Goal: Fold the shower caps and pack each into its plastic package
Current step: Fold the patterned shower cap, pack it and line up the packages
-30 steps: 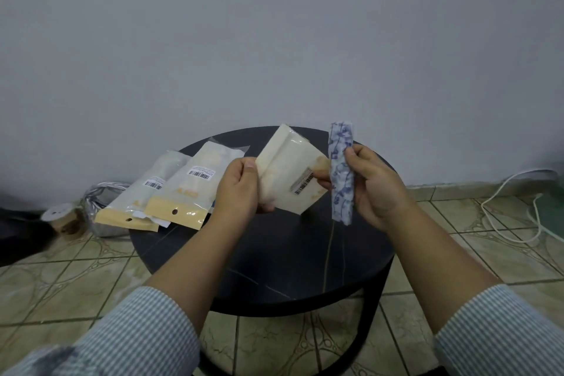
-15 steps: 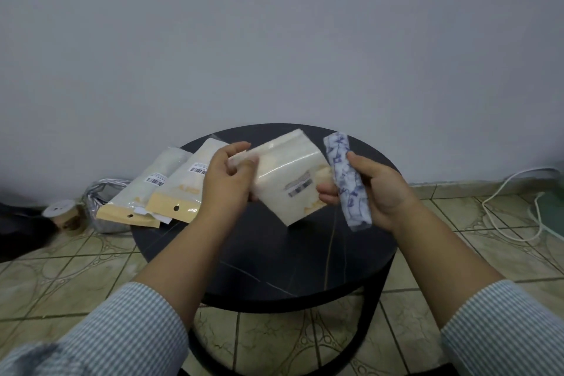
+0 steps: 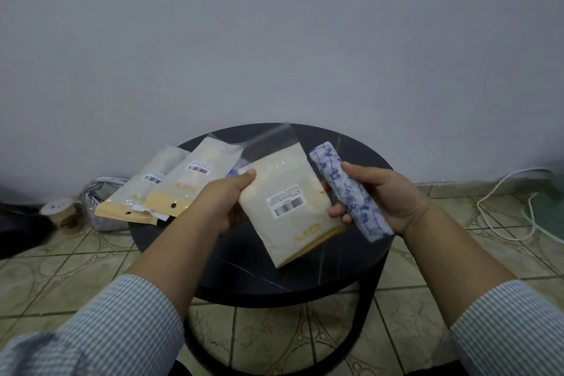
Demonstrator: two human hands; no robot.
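Head view, the only one. My left hand (image 3: pixel 227 201) pinches the upper left corner of a cream plastic package (image 3: pixel 288 207), thumb on top by the corner and fingers curled underneath, out of sight. The package hangs above the round black table (image 3: pixel 244 281), barcode label up, its clear flap (image 3: pixel 259 139) pointing toward 12 o'clock and its tan header end toward 5 o'clock. My right hand (image 3: pixel 387 197) is wrapped around a folded shower cap (image 3: pixel 349 192), white with blue print, rolled into a narrow bundle that runs from 11 to 5 o'clock just beside the package's right edge; my right fingertips (image 3: pixel 337 212) also touch that edge and steady it. At 9 to 10 o'clock on the table lie two more cream packages (image 3: pixel 171 189) with barcodes, overlapping, hang-hole headers toward me; they look filled, though I cannot be sure. On the floor at 9 o'clock sit a tape roll (image 3: pixel 58 212) and a silvery bundle (image 3: pixel 97 195); a white cable (image 3: pixel 503 192) trails at 3 o'clock. My reading: folding is done for this cap, and I am on the packing step with the cap still outside. Next calls for finding the mouth under the clear flap, spreading it open, turning the bundle end-on to it, and sliding it in without letting it unroll. Whether the mouth is open yet I cannot tell.
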